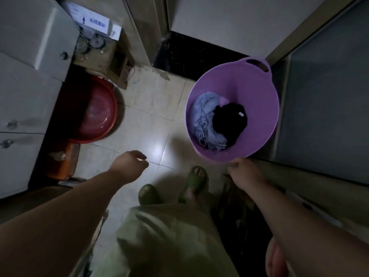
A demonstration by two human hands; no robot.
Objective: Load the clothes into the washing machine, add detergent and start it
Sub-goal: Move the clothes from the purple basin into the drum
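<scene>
A purple plastic laundry tub (257, 90) hangs over the tiled floor at the right. My right hand (242, 169) grips its near rim. Inside the tub lie a light blue garment (203, 118) and a black garment (229, 120). My left hand (130, 163) hovers over the floor left of the tub, loosely curled with nothing in it. No washing machine or detergent is clearly recognisable in this dim view.
A red basin (95, 112) sits on the floor by white cabinets (26, 80) at the left. An orange box (61, 164) lies below it. A white carton (91, 21) stands in the far corner. A glass door (327, 96) borders the right. My feet wear green slippers (196, 177).
</scene>
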